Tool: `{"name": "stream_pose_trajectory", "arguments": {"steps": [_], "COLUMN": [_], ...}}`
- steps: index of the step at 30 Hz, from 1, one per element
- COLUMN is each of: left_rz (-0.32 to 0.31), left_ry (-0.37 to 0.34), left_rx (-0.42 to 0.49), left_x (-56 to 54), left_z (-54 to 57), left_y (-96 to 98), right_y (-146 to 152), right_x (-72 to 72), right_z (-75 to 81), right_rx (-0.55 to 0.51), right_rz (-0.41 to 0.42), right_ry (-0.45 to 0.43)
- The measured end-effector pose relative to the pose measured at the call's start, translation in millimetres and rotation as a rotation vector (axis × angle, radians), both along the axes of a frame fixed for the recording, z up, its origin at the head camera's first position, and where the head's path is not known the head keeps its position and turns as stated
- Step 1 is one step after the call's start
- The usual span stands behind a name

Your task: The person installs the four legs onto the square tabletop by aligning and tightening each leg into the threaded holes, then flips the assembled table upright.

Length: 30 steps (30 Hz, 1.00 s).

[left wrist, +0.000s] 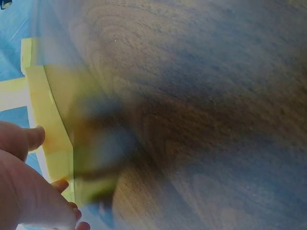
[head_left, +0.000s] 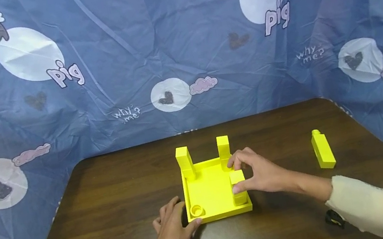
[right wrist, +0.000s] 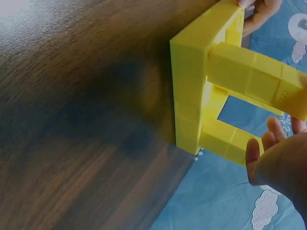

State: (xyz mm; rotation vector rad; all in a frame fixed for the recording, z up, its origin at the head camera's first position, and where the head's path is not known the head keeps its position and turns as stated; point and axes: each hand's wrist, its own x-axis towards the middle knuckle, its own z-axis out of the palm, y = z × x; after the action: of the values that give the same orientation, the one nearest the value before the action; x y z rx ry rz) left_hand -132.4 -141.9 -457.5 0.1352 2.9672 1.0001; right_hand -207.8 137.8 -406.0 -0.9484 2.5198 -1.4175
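A yellow square base with a raised rim [head_left: 218,217] lies on the dark wooden table, three square yellow legs standing up from it. My right hand [head_left: 262,171] pinches the top of the front right leg [head_left: 240,196] between thumb and fingers; in the right wrist view that leg [right wrist: 259,72] sits at its corner of the base. The back left leg [head_left: 185,161] and back right leg [head_left: 223,148] stand upright. At the front left corner is a bare round socket [head_left: 197,210]. My left hand [head_left: 174,229] grips the base beside that corner, thumb on the front rim.
A loose yellow leg with a round knob at one end [head_left: 322,149] lies on the table [head_left: 278,134] to the right. Near my right sleeve is a small black object [head_left: 333,218], its kind unclear. A blue printed cloth [head_left: 180,53] hangs behind the table.
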Motion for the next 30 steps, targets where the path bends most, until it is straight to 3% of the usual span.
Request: {"name": "stream_pose_trajectory", "arguments": {"steps": [5,13,30], "left_rz": [0.001,-0.002,0.005], "left_ry": [-0.008,0.002,-0.001], "left_rx": [0.004,0.006,-0.009], "left_x": [-0.9,-0.1,-0.3], "left_z": [0.4,-0.6,-1.0], "left_y": [0.4,0.2,1.1], "right_y": [5,20,16], "right_x": [-1.9,-12.7,-10.4], "right_z": [0.9,6.7,7.1], "right_rx": [0.029,0.054,0.036], "right_rz": [0.040,0.194,0.154], "right_ry": [0.020,-0.075,-0.022]}}
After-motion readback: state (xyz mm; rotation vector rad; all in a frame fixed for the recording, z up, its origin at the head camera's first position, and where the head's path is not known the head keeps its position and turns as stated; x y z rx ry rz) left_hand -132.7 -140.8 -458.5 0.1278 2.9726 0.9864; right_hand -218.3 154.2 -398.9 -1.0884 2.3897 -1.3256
